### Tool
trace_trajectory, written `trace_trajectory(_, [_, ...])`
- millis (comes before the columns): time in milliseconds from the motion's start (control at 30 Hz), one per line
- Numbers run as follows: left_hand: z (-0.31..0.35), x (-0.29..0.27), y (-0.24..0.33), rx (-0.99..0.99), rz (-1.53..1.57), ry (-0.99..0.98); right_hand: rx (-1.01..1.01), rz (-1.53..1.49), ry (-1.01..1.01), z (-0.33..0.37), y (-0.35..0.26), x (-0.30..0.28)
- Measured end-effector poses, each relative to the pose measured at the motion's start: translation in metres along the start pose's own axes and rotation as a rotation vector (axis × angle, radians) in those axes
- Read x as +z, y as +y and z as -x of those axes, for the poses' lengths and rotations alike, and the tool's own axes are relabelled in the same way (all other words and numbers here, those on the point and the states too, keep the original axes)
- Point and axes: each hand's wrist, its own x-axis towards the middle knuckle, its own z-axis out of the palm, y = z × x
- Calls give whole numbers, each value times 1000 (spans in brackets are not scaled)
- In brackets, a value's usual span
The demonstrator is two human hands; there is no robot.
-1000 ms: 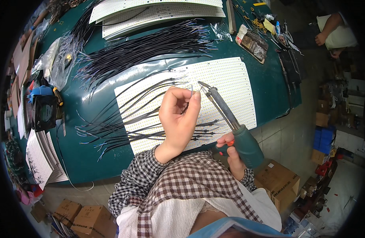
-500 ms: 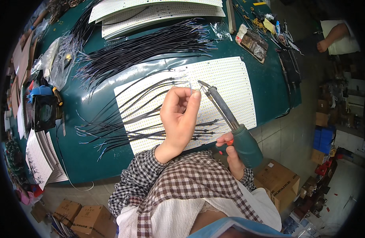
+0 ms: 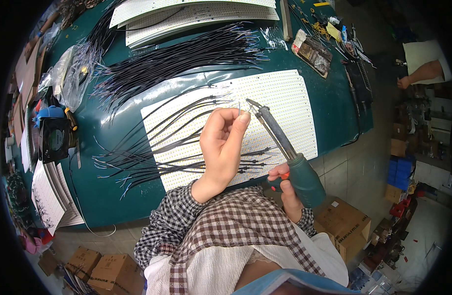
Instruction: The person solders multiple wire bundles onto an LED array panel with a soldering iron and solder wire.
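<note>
My left hand [image 3: 220,147] is closed in a pinch on a thin wire [image 3: 240,107], whose end sticks up past the thumb and forefinger. My right hand [image 3: 288,195] grips a green-handled soldering gun [image 3: 305,181] with a red trigger. The gun's tip points up and left, close to the pinched wire; whether they touch I cannot tell. Beneath both lies a white LED board sheet [image 3: 280,93] with rows of small yellow dots. Several short black cables [image 3: 179,129] with bare coloured ends lie across its left part, partly hidden by my left hand.
Beyond the board lies a thick bundle of black cables [image 3: 181,59], with stacked white boards [image 3: 201,22] behind it. A stained box [image 3: 312,53] and loose tools sit far right. At left stands a black fan [image 3: 54,140]. Another person's arm [image 3: 425,73] shows at upper right.
My left hand and the wire have shifted very slightly right, toward the soldering tip. The soldering gun stays nearly still. The other person's arm has moved right and down.
</note>
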Motion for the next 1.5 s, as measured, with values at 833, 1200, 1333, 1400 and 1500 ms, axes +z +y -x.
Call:
trace_trajectory(833, [-6,0,-13,224,-139,82,1,-41,-2,0,1,1])
trace_trajectory(1200, [-9,-3,-8,340,-293,89,11,-11,15,2,5,0])
trace_trajectory(1333, [-10,-3,-4,422,-418,89,-17,21,1,0,6,-1])
trace_trajectory(1400, [-10,-5,-3,458,-462,85,-17,25,3,1,8,-1])
trace_trajectory(1500, [-10,-5,-3,515,-526,83,-15,29,0,0,8,-1])
